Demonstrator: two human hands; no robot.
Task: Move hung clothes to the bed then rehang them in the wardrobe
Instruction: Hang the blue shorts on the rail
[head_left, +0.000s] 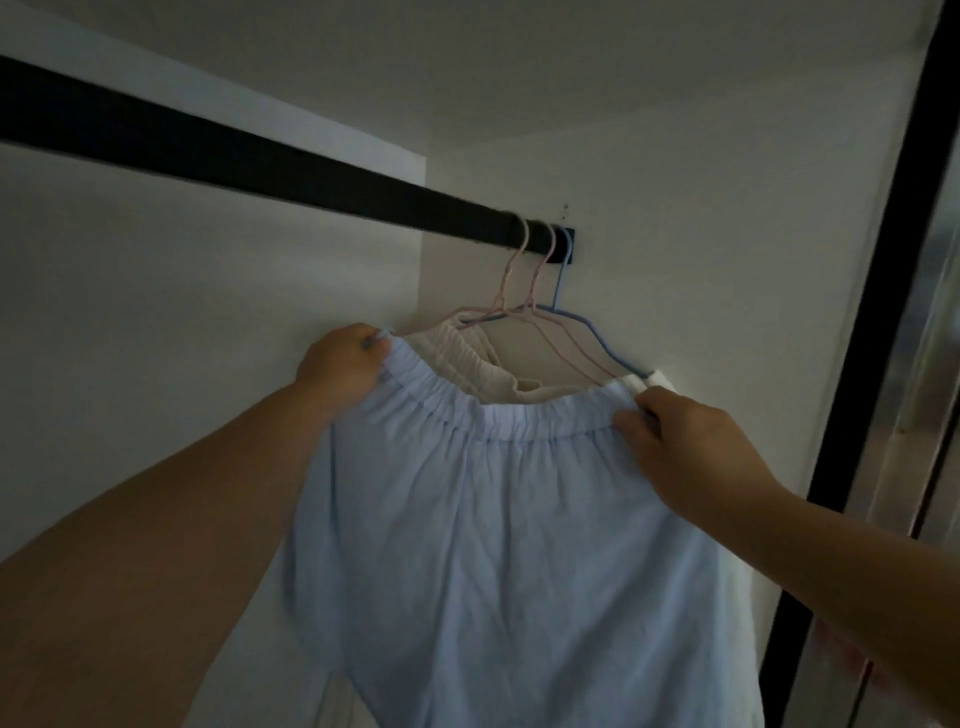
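left hand (345, 364) curled tight on one end of the stretchy top edge of the light blue pants (498, 545). right hand (675, 441) pinching the other end, fingers bent round the cloth. blue pants spread wide between both hands, hanging down below them. just behind the hands, cream clothes (467, 358) on hangers. three thin hangers, two pink (524, 291) and one blue (558, 280), hooked over the black rail (260, 156) up above the hands, close to the white wardrobe wall (675, 234).
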